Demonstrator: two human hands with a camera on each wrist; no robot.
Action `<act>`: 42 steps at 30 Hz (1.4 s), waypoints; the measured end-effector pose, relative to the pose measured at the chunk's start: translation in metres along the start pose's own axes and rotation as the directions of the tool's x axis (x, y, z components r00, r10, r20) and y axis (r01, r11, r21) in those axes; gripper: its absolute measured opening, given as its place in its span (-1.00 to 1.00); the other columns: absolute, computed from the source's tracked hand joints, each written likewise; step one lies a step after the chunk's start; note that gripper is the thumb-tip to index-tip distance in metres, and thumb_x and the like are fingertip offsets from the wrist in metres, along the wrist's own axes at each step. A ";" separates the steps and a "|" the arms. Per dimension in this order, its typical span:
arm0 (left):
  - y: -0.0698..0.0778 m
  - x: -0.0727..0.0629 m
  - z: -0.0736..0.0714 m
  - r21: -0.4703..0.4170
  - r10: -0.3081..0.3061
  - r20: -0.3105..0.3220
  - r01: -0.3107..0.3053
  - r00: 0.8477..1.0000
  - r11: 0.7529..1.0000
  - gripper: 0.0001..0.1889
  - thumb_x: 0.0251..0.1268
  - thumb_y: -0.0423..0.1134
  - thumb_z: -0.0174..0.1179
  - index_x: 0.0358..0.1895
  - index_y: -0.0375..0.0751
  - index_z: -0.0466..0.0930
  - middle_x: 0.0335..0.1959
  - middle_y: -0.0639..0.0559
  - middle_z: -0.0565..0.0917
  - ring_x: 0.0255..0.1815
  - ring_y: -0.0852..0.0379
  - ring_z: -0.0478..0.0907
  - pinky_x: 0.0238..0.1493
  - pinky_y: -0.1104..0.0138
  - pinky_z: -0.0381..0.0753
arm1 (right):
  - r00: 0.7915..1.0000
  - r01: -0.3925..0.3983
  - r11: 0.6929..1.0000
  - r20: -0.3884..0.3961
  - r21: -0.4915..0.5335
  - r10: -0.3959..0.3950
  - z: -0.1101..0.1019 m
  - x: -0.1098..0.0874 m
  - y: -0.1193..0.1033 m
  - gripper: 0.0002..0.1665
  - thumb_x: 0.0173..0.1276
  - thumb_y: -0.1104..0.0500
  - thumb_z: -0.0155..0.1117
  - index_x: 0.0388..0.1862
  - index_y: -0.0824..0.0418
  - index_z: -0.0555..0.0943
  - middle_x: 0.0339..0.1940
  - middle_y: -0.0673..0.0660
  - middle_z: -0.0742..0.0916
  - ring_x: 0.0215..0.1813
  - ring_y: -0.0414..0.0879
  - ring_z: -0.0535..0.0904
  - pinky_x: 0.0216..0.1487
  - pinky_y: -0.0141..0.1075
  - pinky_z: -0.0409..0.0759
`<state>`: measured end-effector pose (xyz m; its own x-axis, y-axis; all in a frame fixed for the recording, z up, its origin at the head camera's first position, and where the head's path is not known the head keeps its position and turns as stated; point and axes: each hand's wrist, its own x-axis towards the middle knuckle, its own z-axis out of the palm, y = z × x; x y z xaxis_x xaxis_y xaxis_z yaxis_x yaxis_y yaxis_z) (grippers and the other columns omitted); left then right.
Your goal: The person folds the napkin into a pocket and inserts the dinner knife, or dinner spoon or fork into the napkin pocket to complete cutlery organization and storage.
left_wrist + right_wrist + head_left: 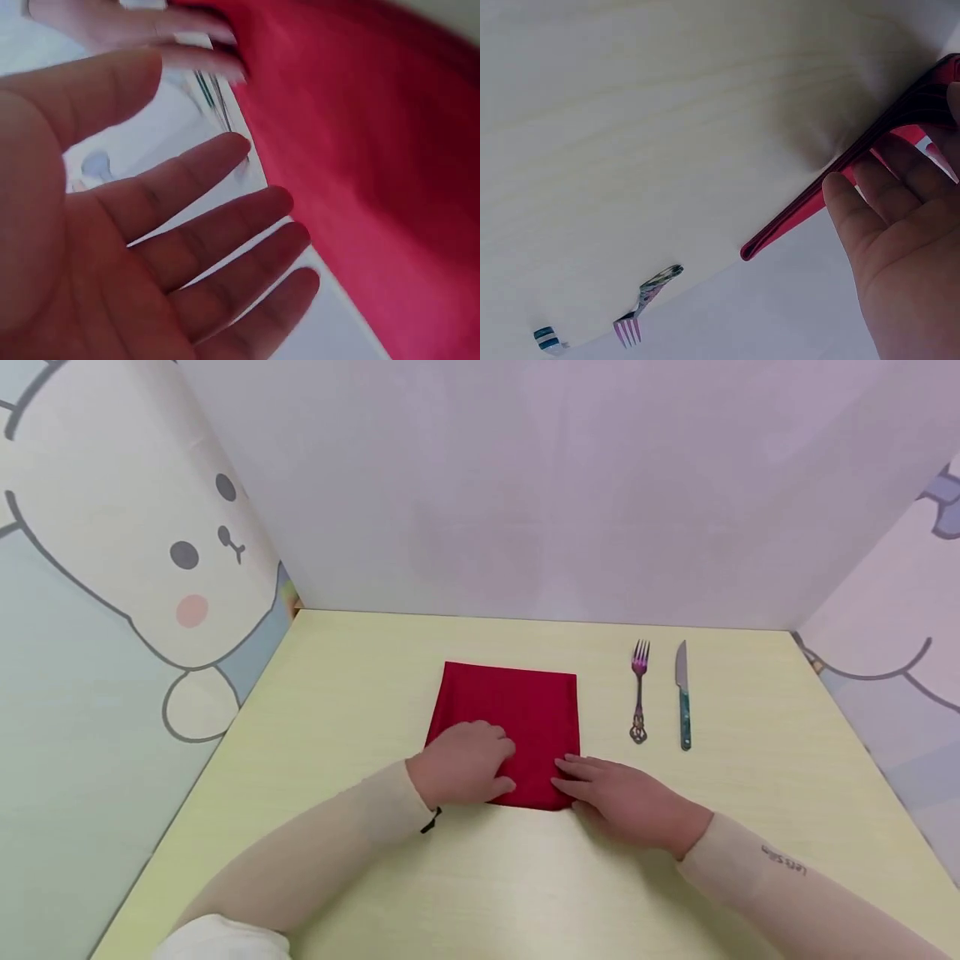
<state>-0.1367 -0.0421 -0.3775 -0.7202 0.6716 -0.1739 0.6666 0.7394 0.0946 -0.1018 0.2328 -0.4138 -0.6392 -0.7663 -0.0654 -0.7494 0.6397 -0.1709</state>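
A folded red cloth napkin (536,710) lies flat in the middle of the table, its stacked layers showing along one edge in the right wrist view. My left hand (467,764) is over the napkin's near left part. Seen from the left wrist, that hand (165,225) has its fingers spread nearly straight, with nothing in the palm. At the near right corner, my right hand (626,797) rests extended fingertips on the napkin's edge. The right wrist view shows these fingers (847,210) lying along the layered red edge (802,202), palm bare.
To the right of the napkin, a fork (639,689) with an ornate handle lies tines away from me. Beside it is a knife (684,697) with a green handle. A pale wall (525,493) closes off the table's far edge, and printed panels (202,610) stand at both sides.
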 end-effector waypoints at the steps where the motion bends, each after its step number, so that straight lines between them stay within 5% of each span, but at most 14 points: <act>1: 0.007 0.005 0.001 -0.026 0.013 0.016 -0.013 1.000 1.000 -0.66 0.25 0.10 0.44 -0.10 -0.04 0.69 -0.30 0.15 0.60 -0.27 0.20 0.53 -0.15 0.33 0.60 | 1.000 -0.004 1.000 0.002 0.019 0.004 0.000 0.000 0.001 -0.45 0.48 0.13 0.36 0.41 0.19 0.58 0.47 0.22 0.54 0.51 0.18 0.39 0.34 0.00 0.52; 8: 0.048 0.034 0.013 -0.188 0.008 0.064 0.005 0.998 0.982 -0.70 0.29 0.03 0.43 -0.08 -0.02 0.65 -0.36 0.19 0.58 -0.33 0.25 0.53 -0.17 0.39 0.60 | 0.996 0.046 0.994 -0.076 0.100 -0.038 0.001 0.002 0.008 -0.51 0.47 0.21 0.36 0.35 0.21 0.62 0.40 0.14 0.58 0.46 0.12 0.46 0.33 -0.02 0.53; 15: 0.064 0.050 0.024 -0.132 -0.032 0.026 0.035 0.999 0.991 -0.65 0.19 0.10 0.50 -0.13 -0.01 0.68 -0.37 0.19 0.62 -0.33 0.23 0.58 -0.19 0.40 0.62 | 0.985 0.071 0.990 -0.162 0.120 -0.051 0.004 0.009 0.011 -0.63 0.47 0.24 0.36 0.22 0.14 0.65 0.22 0.00 0.64 0.29 -0.05 0.57 0.31 -0.07 0.56; 20: 0.069 0.054 0.024 -0.026 -0.044 0.019 0.045 0.999 0.999 -0.64 0.09 0.05 0.58 -0.14 -0.01 0.72 -0.31 0.17 0.69 -0.27 0.21 0.66 -0.18 0.41 0.67 | 0.989 0.034 0.989 -0.146 0.146 -0.012 0.003 0.007 0.009 -0.56 0.48 0.24 0.34 0.31 0.24 0.59 0.32 0.06 0.60 0.37 0.02 0.53 0.36 -0.05 0.51; 25: 0.068 0.052 0.023 0.065 -0.050 0.031 0.048 0.998 0.997 -0.51 -0.09 0.01 0.68 -0.07 -0.01 0.71 -0.27 0.16 0.71 -0.23 0.20 0.67 -0.14 0.42 0.69 | 0.994 -0.080 0.996 -0.077 0.051 0.084 0.002 0.001 0.005 -0.32 0.46 0.13 0.38 0.45 0.39 0.45 0.48 0.27 0.49 0.49 0.21 0.40 0.39 0.04 0.46; 34: 0.061 0.054 0.024 -0.193 -0.139 0.065 0.149 0.988 0.970 -0.77 0.21 -0.06 0.46 -0.39 0.00 0.57 -0.52 0.18 0.54 -0.48 0.22 0.51 -0.29 0.42 0.56 | 0.981 -0.191 0.981 -0.049 -0.021 0.190 0.002 -0.014 0.000 -0.15 0.36 -0.01 0.47 0.46 0.44 0.43 0.48 0.34 0.48 0.49 0.27 0.39 0.37 0.07 0.47; 42: 0.057 0.059 0.024 -0.271 -0.139 0.032 0.143 0.990 0.952 -0.68 0.24 -0.16 0.48 -0.11 0.00 0.48 -0.48 0.19 0.54 -0.48 0.24 0.52 -0.34 0.45 0.54 | 0.984 -0.171 0.983 -0.066 -0.071 0.167 0.007 -0.019 -0.013 -0.27 0.36 -0.07 0.46 0.35 0.35 0.58 0.38 0.27 0.59 0.44 0.23 0.45 0.35 0.12 0.49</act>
<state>-0.1360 0.0385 -0.4058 -0.7997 0.5601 -0.2162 0.4798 0.8127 0.3305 -0.0791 0.2385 -0.4170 -0.7651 -0.6433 -0.0275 -0.6393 0.7641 -0.0868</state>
